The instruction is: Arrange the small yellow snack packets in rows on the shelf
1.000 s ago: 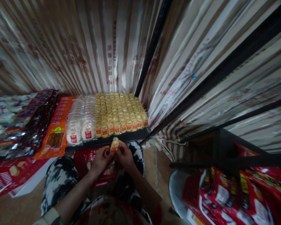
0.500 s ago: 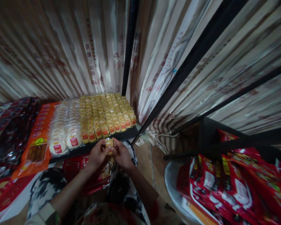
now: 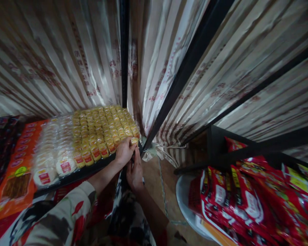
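Observation:
At the front right end of the yellow rows, my left hand [image 3: 125, 151] is closed on a small yellow wrapped cake [image 3: 135, 140]. My right hand [image 3: 135, 172] is just below it, fingers stretched upward and thumb apart, its fingertips close to the cake; whether they touch it I cannot make out. Yellow wrapped cakes [image 3: 102, 131] stand in tight rows on a black shelf [image 3: 74, 176], red labels facing front. Round white wrapped cakes [image 3: 65, 166] line up to their left.
An orange snack bag [image 3: 17, 171] and dark shiny packets [image 3: 2, 147] lie further left. Black metal posts [image 3: 184, 65] cross before a striped curtain [image 3: 92, 51]. On the right, red snack bags [image 3: 220, 194] fill a pale basin [image 3: 183, 198] on the tiled floor [image 3: 156, 177].
Both hands have moved from in front of the shelf up to the right end of the front row, carrying the yellow cake there. The view has shifted to the right.

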Demonstrator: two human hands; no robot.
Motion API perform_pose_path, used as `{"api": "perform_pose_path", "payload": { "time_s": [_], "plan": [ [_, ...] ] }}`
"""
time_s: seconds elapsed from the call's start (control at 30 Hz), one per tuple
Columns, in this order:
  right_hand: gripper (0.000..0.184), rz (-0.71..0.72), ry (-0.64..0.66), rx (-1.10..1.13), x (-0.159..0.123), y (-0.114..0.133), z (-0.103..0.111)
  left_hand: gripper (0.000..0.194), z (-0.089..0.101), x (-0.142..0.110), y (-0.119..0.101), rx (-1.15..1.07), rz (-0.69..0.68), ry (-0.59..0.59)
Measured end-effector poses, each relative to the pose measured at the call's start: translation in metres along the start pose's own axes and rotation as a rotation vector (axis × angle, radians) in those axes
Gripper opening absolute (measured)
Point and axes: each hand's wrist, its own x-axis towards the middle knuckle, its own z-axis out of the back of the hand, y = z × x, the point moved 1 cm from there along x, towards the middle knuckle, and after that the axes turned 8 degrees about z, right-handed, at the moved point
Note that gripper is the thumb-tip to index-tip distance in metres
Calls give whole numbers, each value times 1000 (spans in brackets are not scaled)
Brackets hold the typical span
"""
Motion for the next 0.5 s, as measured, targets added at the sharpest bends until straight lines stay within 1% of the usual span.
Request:
{"api": "perform_pose_path", "payload": {
  "time_s": [0.1, 0.23, 0.37, 0.5],
  "plan": [
    [59, -13, -23, 22, 6, -11, -4, 15, -5, 5, -9, 52, 13, 11],
    [60, -44, -60, 43, 12, -22, -11, 17, -10, 10, -17, 156, 24, -17],
    [60, -41, -100, 66, 18, -30, -16, 19, -17, 15, -16, 224, 49, -5],
    [61, -25, -111, 79, 23, -31, -17, 17, -24, 19, -11, 223, 48, -18]
  ]
}}
